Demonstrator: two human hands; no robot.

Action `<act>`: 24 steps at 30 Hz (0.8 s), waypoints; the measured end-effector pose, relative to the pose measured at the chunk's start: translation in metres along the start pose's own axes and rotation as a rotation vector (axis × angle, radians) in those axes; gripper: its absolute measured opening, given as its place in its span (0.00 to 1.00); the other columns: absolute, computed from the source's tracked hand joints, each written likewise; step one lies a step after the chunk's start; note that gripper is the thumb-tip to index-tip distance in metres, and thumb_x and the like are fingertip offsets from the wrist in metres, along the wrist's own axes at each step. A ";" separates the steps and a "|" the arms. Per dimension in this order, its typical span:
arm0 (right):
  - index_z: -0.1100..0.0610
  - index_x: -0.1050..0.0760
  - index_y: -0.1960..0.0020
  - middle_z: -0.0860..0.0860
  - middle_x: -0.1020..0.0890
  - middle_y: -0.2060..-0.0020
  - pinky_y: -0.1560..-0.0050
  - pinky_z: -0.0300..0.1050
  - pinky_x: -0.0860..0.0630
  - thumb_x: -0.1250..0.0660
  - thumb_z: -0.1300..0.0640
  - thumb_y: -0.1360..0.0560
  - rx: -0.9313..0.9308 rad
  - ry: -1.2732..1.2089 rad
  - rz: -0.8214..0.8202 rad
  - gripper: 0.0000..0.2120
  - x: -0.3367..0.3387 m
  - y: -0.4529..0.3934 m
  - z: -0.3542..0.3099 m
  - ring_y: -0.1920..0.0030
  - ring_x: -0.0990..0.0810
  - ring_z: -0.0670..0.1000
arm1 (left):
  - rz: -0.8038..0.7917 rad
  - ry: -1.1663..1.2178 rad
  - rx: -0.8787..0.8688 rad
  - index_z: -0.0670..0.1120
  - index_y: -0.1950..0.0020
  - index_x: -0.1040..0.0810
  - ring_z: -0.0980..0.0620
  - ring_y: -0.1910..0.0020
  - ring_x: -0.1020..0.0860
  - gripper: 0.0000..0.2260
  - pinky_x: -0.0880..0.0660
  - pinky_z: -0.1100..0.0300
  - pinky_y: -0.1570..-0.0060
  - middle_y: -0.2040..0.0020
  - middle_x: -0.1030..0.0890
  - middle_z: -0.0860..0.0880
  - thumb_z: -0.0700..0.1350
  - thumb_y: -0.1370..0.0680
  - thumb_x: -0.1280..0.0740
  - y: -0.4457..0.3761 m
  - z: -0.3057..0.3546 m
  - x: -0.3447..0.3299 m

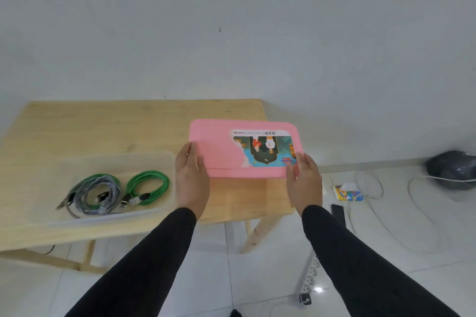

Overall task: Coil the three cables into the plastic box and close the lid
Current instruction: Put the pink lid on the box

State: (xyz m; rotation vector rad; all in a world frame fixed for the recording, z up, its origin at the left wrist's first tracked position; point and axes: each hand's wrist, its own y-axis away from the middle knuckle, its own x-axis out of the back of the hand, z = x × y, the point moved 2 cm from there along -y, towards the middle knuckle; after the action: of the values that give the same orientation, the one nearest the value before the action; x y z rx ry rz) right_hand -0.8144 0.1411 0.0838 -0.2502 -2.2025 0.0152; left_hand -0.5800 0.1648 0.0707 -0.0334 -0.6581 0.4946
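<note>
Fingertips of both hands were hidden beneath the pink lid (231, 154), so the exact grip underneath could not be made out. The left hand (192, 177) grasped the lid's left edge and the right hand (304, 183) grasped its near right corner, holding it level above the right end of the table (103, 126). A torn printed label covered the lid's right half, its text too small to read. The clear plastic box (154, 159) stood open on the table, left of the left hand and just beside it, its walls faint against the wood. Inside lay a green cable (148, 186) coiled at the right, and a grey cable (99, 197) coiled over a second green cable (103, 177) at the left, their plugs blurred.
</note>
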 end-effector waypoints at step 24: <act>0.59 0.37 0.30 0.58 0.36 0.29 0.34 0.44 0.35 0.43 0.57 0.21 0.065 -0.048 -0.143 0.20 -0.161 0.142 -0.196 0.31 0.34 0.55 | 0.016 -0.063 0.155 0.39 0.29 0.35 0.50 0.32 0.34 0.19 0.43 0.66 0.34 0.29 0.33 0.45 0.43 0.18 0.45 0.006 -0.194 0.233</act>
State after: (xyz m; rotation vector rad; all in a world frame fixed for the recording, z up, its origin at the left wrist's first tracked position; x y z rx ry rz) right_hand -0.5410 0.2345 0.0600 -0.0566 -2.2580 0.0144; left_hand -0.3090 0.2992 0.0497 0.1233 -0.6802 0.5630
